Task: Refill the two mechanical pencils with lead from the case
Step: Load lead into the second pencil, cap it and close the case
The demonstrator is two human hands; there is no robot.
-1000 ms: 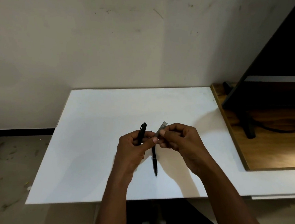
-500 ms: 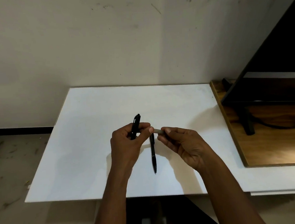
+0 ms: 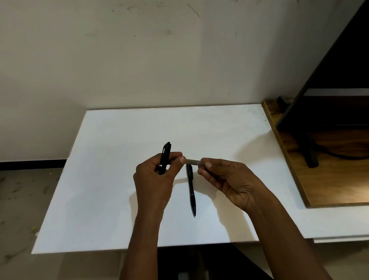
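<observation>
My left hand (image 3: 155,182) grips a black mechanical pencil (image 3: 166,153) upright, its clip end sticking up above my fingers. My right hand (image 3: 228,180) pinches a small grey lead case (image 3: 193,161), held level with one end touching my left thumb tip. Both hands hover above the white board (image 3: 116,178). A second black mechanical pencil (image 3: 191,191) lies flat on the board between my hands, tip pointing toward me, its far end partly hidden under the case.
A wooden desk (image 3: 328,181) adjoins the board on the right, carrying a dark monitor (image 3: 340,79) on a stand with a cable. A pale wall stands just behind the board. Bare floor lies to the left.
The lead case has gone from tilted upward to level, pointing at my left thumb. My left hand and its pencil shifted slightly left. The pencil on the board stayed put.
</observation>
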